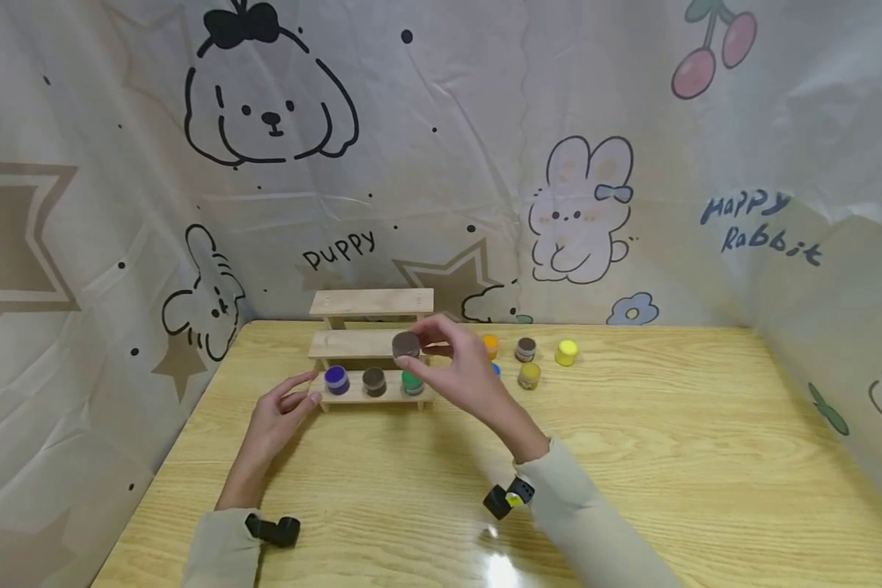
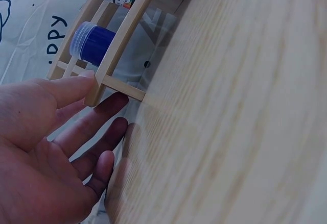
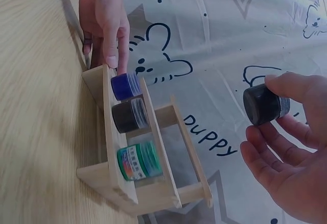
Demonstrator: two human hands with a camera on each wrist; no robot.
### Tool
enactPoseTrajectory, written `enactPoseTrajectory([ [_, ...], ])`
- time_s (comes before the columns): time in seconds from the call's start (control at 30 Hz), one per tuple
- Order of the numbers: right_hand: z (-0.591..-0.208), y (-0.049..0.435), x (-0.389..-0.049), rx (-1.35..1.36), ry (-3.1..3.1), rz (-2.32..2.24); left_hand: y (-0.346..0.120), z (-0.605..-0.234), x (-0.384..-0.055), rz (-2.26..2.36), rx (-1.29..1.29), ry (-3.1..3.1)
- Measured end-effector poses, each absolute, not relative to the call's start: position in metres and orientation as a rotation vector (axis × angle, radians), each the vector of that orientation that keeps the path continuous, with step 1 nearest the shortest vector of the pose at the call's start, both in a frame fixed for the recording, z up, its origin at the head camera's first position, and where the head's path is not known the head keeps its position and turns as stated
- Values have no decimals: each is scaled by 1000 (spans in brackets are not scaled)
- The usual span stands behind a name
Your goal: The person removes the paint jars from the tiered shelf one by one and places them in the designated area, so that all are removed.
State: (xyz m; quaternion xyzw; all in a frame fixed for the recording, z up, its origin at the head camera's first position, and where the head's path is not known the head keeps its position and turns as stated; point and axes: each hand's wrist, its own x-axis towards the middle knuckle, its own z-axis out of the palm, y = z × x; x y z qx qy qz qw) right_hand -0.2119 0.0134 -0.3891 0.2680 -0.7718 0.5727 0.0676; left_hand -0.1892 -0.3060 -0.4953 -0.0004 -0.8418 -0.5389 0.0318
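Observation:
My right hand (image 1: 465,369) pinches a dark paint jar (image 3: 264,104) between thumb and fingers. In the head view this jar overlaps the right part of the middle shelf of a small three-step wooden rack (image 1: 371,302). With thumb and index finger, my left hand (image 2: 56,137) holds the left end of the rack's lowest shelf. A blue-purple jar (image 2: 94,43), a dark brown jar (image 1: 374,381) and a green jar (image 3: 139,161) stand in a row on that shelf. The blue-purple one sits closest to my left hand.
Right of the rack, more jars stand on the wooden table (image 1: 632,457): an orange jar (image 1: 490,345), a brown jar (image 1: 525,349), a bright yellow jar (image 1: 567,352) and a dark yellow jar (image 1: 529,376). My right hand partly hides a blue one. A printed curtain (image 1: 441,163) hangs behind the table.

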Motion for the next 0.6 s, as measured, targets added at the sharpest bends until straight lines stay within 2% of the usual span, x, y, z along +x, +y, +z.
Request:
enactPoseTrajectory([
  [0.6,-398,68,-194,804,-2296,1675,-304,-495,-189,-1650,34,-2598],
])
